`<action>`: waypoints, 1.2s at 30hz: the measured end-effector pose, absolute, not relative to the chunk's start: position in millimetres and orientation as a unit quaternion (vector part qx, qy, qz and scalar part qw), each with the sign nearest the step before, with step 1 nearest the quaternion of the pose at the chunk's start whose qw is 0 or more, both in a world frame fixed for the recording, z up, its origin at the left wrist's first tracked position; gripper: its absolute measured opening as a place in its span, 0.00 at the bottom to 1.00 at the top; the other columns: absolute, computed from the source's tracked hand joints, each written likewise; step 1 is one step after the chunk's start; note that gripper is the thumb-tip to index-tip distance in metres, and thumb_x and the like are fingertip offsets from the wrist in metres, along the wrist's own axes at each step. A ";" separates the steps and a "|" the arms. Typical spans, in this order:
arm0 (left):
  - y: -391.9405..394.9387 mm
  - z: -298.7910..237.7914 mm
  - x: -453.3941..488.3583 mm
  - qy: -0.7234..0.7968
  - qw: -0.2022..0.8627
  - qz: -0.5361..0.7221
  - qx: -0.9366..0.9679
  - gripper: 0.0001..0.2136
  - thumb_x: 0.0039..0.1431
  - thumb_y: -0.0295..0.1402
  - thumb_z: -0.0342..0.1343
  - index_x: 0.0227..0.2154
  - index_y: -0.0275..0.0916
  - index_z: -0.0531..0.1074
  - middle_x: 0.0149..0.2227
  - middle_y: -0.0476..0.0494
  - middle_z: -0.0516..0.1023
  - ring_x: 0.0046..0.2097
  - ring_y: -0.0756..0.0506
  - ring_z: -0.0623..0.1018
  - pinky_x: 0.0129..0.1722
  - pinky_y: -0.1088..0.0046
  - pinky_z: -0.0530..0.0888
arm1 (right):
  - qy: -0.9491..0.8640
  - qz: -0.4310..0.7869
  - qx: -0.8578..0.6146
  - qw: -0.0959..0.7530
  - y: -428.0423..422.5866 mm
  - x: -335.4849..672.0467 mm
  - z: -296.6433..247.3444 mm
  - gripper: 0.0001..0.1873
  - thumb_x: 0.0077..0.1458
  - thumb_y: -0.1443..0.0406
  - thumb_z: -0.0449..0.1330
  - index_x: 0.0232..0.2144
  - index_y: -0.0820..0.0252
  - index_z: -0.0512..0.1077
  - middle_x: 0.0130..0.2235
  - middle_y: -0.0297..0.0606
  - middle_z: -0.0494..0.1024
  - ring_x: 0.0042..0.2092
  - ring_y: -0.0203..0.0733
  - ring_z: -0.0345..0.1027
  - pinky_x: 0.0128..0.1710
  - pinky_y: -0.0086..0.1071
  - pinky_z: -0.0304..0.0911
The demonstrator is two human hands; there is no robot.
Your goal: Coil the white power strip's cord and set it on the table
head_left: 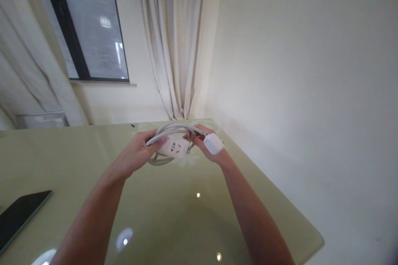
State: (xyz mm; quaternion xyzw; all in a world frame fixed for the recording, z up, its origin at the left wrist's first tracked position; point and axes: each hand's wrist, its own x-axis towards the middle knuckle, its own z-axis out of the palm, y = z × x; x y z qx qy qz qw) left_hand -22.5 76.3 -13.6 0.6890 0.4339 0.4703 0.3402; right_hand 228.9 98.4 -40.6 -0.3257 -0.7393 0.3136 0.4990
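Observation:
A white power strip (174, 147) with its white cord (174, 127) coiled around it is held above the far part of a glossy pale green table (174, 215). My left hand (139, 153) grips the strip's left end, thumb on top. My right hand (202, 140) is closed on the right side of the bundle, fingers round the cord loops. The cord's white plug (214, 143) lies over the back of my right hand near the wrist. Part of the coil hangs below the strip, close to the tabletop.
A dark flat tablet or phone (18, 215) lies at the table's left edge. The table's right edge runs along a bare wall (311, 91). A window (90, 29) and pale curtains (174, 41) stand behind the table's far edge.

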 end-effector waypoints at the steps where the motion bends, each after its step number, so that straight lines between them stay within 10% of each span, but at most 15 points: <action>1: 74.7 -12.6 -20.6 0.427 0.359 0.468 0.685 0.18 0.50 0.49 0.68 0.37 0.42 0.85 0.33 0.43 0.84 0.38 0.36 0.80 0.37 0.66 0.76 | -0.719 0.344 -0.313 0.516 101.7 228.1 -42.9 0.14 0.61 0.54 0.64 0.43 0.56 0.77 0.41 0.39 0.82 0.45 0.46 0.79 0.46 0.37 0.72; 8: 55.2 -7.8 -4.3 0.356 0.468 0.465 0.662 0.24 0.54 0.51 0.67 0.47 0.39 0.82 0.36 0.40 0.83 0.33 0.41 0.78 0.30 0.69 0.73 | -0.665 0.413 -0.318 0.535 115.2 220.9 -52.8 0.21 0.55 0.55 0.69 0.48 0.55 0.71 0.42 0.39 0.84 0.44 0.44 0.79 0.44 0.36 0.72; 17: 80.0 -36.9 19.8 0.407 0.452 0.609 0.509 0.24 0.46 0.49 0.72 0.40 0.35 0.78 0.36 0.41 0.82 0.37 0.44 0.79 0.35 0.71 0.73 | -0.730 0.136 -0.461 0.486 95.1 212.4 -45.2 0.06 0.51 0.68 0.67 0.34 0.57 0.74 0.38 0.40 0.81 0.41 0.46 0.74 0.45 0.38 0.68; 24: 80.5 -42.5 38.0 0.394 0.456 0.676 0.425 0.25 0.43 0.48 0.72 0.39 0.37 0.72 0.32 0.49 0.77 0.36 0.45 0.78 0.36 0.70 0.73 | -0.754 0.320 -0.299 0.490 78.0 203.6 -37.9 0.19 0.54 0.59 0.71 0.48 0.55 0.80 0.52 0.40 0.84 0.54 0.51 0.77 0.58 0.44 0.68; 36: 77.5 -58.8 61.0 0.357 0.493 0.693 0.386 0.24 0.49 0.49 0.70 0.40 0.36 0.75 0.38 0.42 0.82 0.41 0.43 0.81 0.40 0.69 0.77 | -0.543 0.493 -0.346 0.586 91.4 176.1 -52.3 0.16 0.45 0.61 0.72 0.37 0.62 0.82 0.40 0.43 0.86 0.42 0.49 0.80 0.44 0.40 0.75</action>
